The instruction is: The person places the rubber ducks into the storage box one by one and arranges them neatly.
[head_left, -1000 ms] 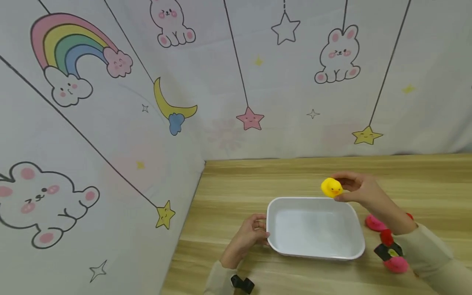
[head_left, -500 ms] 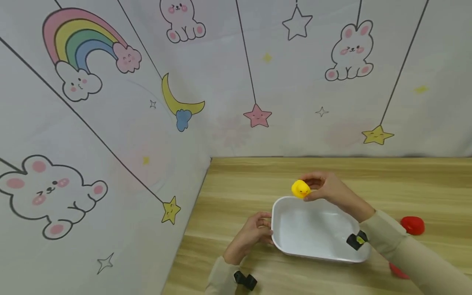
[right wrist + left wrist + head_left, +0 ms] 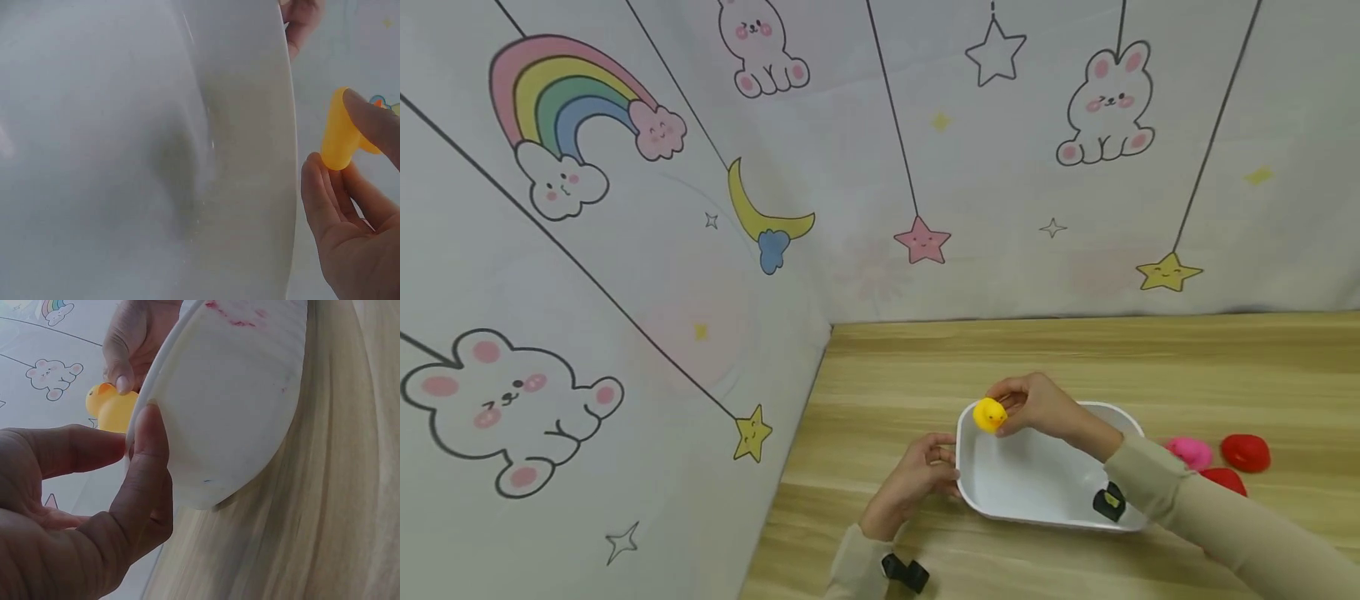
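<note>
A yellow rubber duck (image 3: 989,415) is pinched between the thumb and fingers of my right hand (image 3: 1047,410), above the back left corner of a white basin (image 3: 1037,471). In the right wrist view the duck (image 3: 339,131) shows beyond the basin's rim (image 3: 292,125). My left hand (image 3: 916,477) grips the basin's left end. The left wrist view has thumb and fingers pinching the rim, and the duck (image 3: 115,412) partly hidden behind it. My right forearm covers part of the basin's right side.
To the right of the basin lie a pink toy (image 3: 1191,452), a red toy (image 3: 1246,452) and another red one (image 3: 1223,480) partly under the sleeve. Printed cloth walls (image 3: 1000,283) border the wooden table (image 3: 910,367) behind and at left.
My right hand has carried the duck leftward from the basin's back right corner to its left end, then lowered it slightly. My left hand keeps its grip on the basin.
</note>
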A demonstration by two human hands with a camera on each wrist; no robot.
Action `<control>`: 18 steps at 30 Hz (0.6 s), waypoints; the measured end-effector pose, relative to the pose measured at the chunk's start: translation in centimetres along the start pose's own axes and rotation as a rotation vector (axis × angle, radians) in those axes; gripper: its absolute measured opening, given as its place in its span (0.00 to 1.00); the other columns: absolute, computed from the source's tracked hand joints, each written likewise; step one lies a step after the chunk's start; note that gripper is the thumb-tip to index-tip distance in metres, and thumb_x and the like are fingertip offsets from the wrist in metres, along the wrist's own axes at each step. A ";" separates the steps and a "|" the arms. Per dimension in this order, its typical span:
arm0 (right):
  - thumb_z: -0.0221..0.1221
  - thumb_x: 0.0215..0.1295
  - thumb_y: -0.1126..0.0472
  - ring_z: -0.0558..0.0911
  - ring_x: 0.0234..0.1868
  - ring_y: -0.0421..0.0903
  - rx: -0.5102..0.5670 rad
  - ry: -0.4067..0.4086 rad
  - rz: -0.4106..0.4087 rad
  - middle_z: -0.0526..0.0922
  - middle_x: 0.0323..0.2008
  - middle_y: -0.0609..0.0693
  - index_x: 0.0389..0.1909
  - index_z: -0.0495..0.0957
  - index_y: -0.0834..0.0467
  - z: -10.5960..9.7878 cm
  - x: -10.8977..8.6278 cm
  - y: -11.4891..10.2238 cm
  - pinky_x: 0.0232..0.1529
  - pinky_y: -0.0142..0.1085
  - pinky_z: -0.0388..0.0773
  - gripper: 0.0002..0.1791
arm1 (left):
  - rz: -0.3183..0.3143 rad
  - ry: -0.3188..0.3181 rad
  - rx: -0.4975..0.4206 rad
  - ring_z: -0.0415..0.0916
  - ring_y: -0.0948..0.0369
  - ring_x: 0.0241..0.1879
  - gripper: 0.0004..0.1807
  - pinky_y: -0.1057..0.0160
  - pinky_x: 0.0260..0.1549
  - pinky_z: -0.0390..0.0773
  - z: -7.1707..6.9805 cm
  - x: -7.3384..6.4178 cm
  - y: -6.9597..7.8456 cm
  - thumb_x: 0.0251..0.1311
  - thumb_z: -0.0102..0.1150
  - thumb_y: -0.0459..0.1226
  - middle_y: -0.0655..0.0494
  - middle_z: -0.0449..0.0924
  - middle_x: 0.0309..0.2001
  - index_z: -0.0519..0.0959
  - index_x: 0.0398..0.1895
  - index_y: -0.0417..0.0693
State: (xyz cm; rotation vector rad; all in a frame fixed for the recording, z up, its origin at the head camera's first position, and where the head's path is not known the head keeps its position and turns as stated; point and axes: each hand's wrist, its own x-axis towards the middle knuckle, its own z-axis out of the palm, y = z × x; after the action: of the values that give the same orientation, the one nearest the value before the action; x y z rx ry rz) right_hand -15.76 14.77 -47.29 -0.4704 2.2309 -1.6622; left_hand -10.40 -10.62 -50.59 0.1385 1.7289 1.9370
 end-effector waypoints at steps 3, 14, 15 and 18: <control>0.75 0.46 0.71 0.85 0.44 0.53 -0.061 0.005 0.008 0.86 0.44 0.59 0.49 0.82 0.70 0.5 0.0 0.3 0.48 0.41 0.87 0.25 | 0.005 -0.005 -0.003 0.78 0.61 0.24 0.29 0.66 0.27 0.87 0.0 0.0 -0.1 0.54 0.54 0.18 0.45 0.75 0.38 0.66 0.62 0.24; 0.77 0.37 0.74 0.86 0.38 0.51 -0.412 0.014 -0.076 0.87 0.36 0.54 0.37 0.85 0.65 2.5 0.2 1.1 0.43 0.45 0.88 0.21 | 0.015 -0.012 0.009 0.78 0.61 0.24 0.30 0.65 0.28 0.88 0.1 0.1 -0.1 0.54 0.53 0.18 0.46 0.74 0.36 0.64 0.63 0.22; 0.78 0.36 0.74 0.85 0.37 0.50 -0.442 0.019 -0.082 0.86 0.34 0.52 0.35 0.85 0.64 2.7 0.3 1.2 0.42 0.44 0.88 0.20 | 0.013 -0.015 0.010 0.78 0.61 0.24 0.30 0.64 0.29 0.88 0.1 0.1 -0.1 0.54 0.53 0.18 0.46 0.74 0.36 0.63 0.63 0.22; 0.78 0.34 0.73 0.80 0.33 0.45 -0.506 0.031 -0.078 0.85 0.30 0.48 0.33 0.85 0.62 3.1 0.2 1.8 0.38 0.39 0.84 0.20 | 0.008 -0.021 0.007 0.78 0.61 0.24 0.31 0.64 0.29 0.88 0.2 -0.1 -0.3 0.53 0.53 0.18 0.46 0.74 0.36 0.63 0.64 0.23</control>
State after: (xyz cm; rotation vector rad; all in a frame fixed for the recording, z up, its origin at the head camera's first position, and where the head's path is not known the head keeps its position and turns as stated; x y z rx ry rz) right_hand -14.73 12.53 -49.83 -0.6599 2.6839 -1.1258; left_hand -10.16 -10.42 -50.80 0.1687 1.7243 1.9286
